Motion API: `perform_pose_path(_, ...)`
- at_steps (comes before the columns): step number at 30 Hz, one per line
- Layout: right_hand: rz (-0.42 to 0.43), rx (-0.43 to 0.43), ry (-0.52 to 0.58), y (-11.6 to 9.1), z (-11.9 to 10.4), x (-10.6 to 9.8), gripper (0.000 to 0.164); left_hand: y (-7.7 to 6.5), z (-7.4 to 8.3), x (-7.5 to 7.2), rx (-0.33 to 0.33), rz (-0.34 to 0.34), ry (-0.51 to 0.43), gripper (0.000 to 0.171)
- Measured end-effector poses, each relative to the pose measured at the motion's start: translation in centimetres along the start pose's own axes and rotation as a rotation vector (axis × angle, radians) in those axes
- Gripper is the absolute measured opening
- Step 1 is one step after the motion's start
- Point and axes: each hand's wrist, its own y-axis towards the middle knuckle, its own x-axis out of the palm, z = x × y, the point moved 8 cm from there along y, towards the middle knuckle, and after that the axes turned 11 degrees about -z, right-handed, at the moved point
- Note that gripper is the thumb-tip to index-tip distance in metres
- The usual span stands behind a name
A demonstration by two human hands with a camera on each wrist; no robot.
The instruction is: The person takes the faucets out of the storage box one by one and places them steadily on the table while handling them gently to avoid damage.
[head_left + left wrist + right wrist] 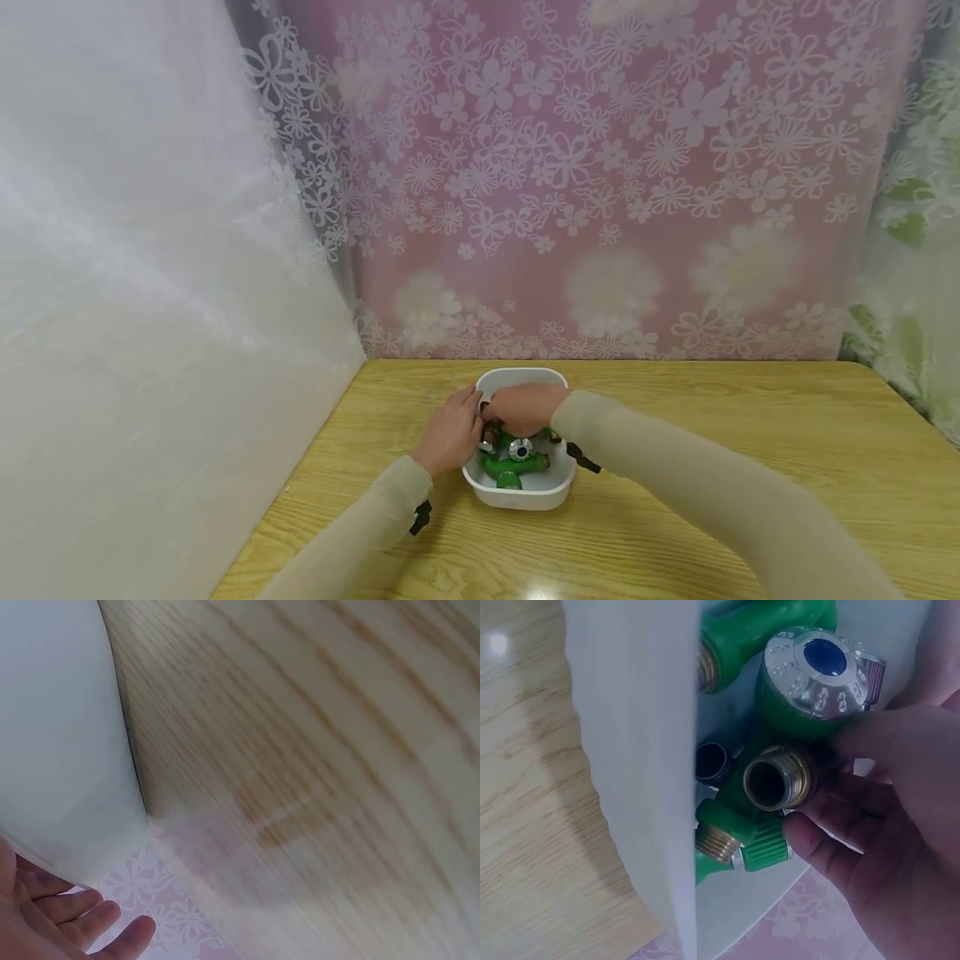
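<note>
A white tub holds several green valves, some with brass threaded ends. My left hand grips its left rim; in the left wrist view the fingers show bent beside the tub's wall, while the thumb is largely hidden. My right hand reaches inside the tub. In the right wrist view its thumb and fingers close round a valve's brass threaded end. The rest of that valve is partly covered. Beside it sits a silver knob with a blue centre.
The tub stands on a wood-grain table. A pink flowered curtain hangs behind the table, and a white sheet runs along its left side. Dark wrist straps hang under both sleeves.
</note>
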Motion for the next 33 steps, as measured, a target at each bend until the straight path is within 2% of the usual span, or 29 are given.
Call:
perform_pose_path(12,0.04,-0.014,0.021,-0.5,0.1,-0.1,0.015,0.1,0.6,-0.1,0.021,0.007,0.027,0.047)
perform_pose_path(18,0.066,-0.007,-0.046,-1.1,0.4,-0.4,0.018,0.0,0.6,0.0,0.02,0.005,0.003,0.047)
perform_pose_path(23,0.09,-0.004,-0.108,-2.2,0.6,-1.1,0.02,-0.2,0.4,-0.1,0.022,0.025,-0.036,0.048)
perform_pose_path(33,0.083,0.031,-0.074,-5.4,1.6,-1.8,0.026,0.0,-0.2,-0.1,-0.018,0.007,-0.06,0.054)
